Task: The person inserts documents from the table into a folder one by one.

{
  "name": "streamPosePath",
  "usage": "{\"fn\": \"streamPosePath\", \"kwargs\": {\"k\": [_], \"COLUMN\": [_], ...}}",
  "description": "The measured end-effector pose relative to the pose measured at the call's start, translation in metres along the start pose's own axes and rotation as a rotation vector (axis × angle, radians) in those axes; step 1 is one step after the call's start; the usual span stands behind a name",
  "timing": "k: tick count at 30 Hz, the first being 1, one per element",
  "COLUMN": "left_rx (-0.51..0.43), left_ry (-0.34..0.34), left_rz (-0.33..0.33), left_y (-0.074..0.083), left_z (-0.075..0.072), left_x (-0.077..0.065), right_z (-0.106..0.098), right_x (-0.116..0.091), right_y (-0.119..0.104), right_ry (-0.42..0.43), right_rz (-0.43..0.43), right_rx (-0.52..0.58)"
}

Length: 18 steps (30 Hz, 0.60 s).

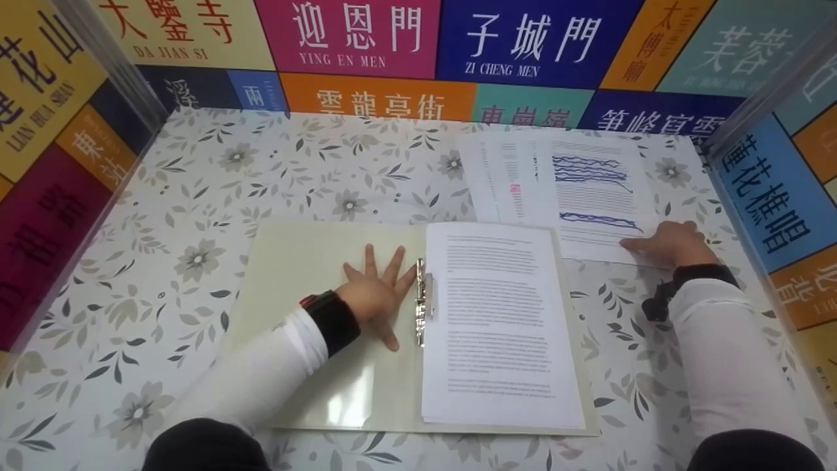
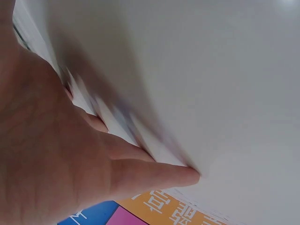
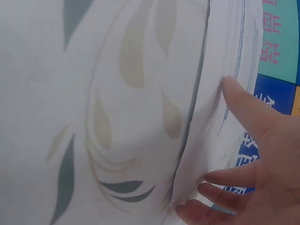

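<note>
A cream folder [image 1: 281, 275] lies open, with a stack of printed pages [image 1: 500, 314] in its right half and a metal clip [image 1: 420, 301] along the spine. My left hand [image 1: 373, 297] rests on the bare left cover, fingers spread wide; the left wrist view shows its thumb [image 2: 154, 178] touching the smooth cover. My right hand [image 1: 673, 245] is at the lower right corner of a loose sheet with blue scribbled lines [image 1: 588, 190]. In the right wrist view its thumb [image 3: 243, 101] lies extended on the paper, and the other fingertips touch near the sheet's edge.
More loose sheets [image 1: 503, 176] lie fanned under the scribbled one, behind the folder. The flower-patterned tabletop [image 1: 196, 261] is bounded by colourful panels [image 1: 366, 39] with Chinese characters at the back and both sides.
</note>
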<state>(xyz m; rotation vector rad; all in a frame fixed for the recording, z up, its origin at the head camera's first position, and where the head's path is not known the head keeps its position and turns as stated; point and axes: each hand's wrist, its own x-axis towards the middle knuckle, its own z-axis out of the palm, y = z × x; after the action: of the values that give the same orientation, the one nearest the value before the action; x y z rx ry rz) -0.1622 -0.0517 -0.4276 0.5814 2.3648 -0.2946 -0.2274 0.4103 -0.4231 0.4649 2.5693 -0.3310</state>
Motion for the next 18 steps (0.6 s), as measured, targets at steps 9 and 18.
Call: {"fn": "streamPosePath", "kwargs": {"k": [9, 18], "left_rx": [0.016, 0.033], "left_ry": [0.005, -0.013], "left_rz": [-0.012, -0.013], "left_y": [0.0006, 0.0013], "left_z": [0.0006, -0.0002], "left_x": [0.0008, 0.0012], "right_z": [0.0005, 0.0019], "right_x": [0.0003, -0.0028], "right_y": [-0.0028, -0.0033], "right_ry": [0.025, 0.032], "right_rz": [-0.047, -0.071], "right_rx": [0.012, 0.005]}}
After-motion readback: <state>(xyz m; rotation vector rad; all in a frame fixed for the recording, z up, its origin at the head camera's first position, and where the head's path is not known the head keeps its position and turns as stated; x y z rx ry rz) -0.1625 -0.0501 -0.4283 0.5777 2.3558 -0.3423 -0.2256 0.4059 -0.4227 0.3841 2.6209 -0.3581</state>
